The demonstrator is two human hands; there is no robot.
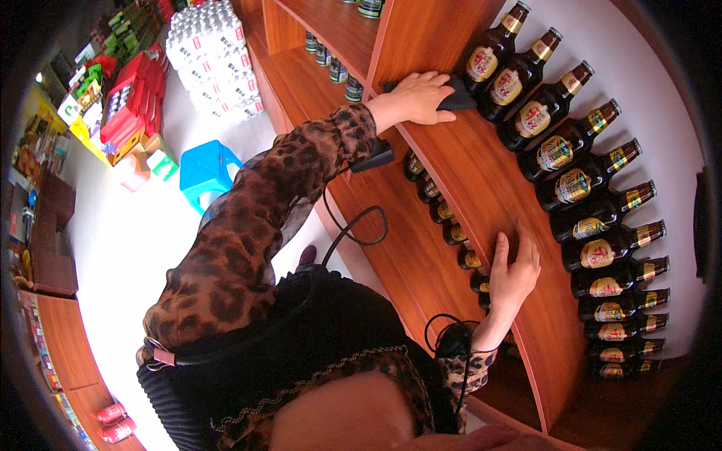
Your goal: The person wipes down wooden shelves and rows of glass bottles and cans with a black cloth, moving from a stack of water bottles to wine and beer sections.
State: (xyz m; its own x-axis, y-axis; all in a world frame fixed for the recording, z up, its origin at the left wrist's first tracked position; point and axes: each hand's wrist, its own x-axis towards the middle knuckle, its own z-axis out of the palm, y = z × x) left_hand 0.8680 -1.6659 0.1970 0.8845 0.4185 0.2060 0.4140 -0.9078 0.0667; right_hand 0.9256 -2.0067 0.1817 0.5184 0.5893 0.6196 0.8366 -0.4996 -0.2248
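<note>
My left hand (pixel 423 97) lies palm down, fingers spread, on a dark folded cloth (pixel 459 96). It presses the cloth to a reddish-brown wooden shelf (pixel 451 152), beside an upright divider panel (pixel 417 45). Just past the cloth, a long row of dark glass beer bottles (pixel 533 115) with gold-topped necks stands along the back of the shelf. Lower down, my right hand (pixel 514 273) rests at the shelf's front edge, thumb apart from the fingers and nothing held. Its fingertips touch the board in front of the bottles.
More bottles (pixel 454 232) stand on the shelf below. Cans (pixel 338 70) line the neighbouring bay. Shrink-wrapped can packs (pixel 211 62) are stacked on the floor near a blue plastic jug (pixel 208 172) and red boxes (pixel 132 110). A black cable (pixel 366 225) loops from my left wrist.
</note>
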